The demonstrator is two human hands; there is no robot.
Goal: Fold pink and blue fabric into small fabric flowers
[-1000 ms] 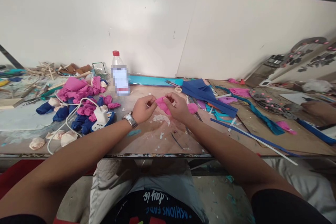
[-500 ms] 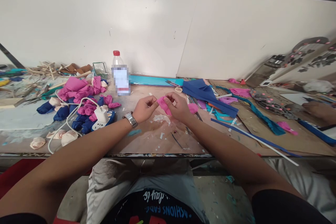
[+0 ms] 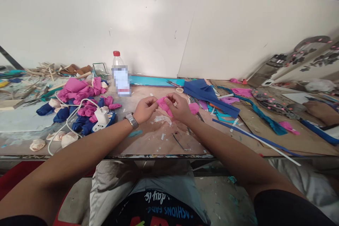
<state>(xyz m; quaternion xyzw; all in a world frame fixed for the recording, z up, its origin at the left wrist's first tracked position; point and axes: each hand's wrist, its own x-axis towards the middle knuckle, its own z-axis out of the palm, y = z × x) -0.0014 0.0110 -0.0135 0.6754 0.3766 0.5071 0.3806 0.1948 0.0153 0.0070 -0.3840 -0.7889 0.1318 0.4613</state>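
Note:
A piece of pink crepe paper (image 3: 164,106) is held between my two hands above the middle of the table. My right hand (image 3: 180,107) grips it, thumb on top and fingers curled behind. On the other side my left hand (image 3: 145,108), with a metal watch on the wrist, pinches the paper's left edge between thumb and finger. The rest of the strip (image 3: 194,108) sticks out past my right hand. Below the hands lies a crumpled clear plastic scrap (image 3: 163,119) on the table.
Pink and blue paper flowers (image 3: 79,90) are heaped at the left around a white charger (image 3: 102,116) and cable. Behind stand a red-capped bottle (image 3: 117,56) and a phone (image 3: 122,77). Scissors (image 3: 178,88) and blue paper (image 3: 203,91) lie right. Another person's hand (image 3: 317,111) is far right.
My left thumb and finger have shifted slightly in on the pink crepe paper's edge. My right hand keeps its grip, and the camera view has moved a little.

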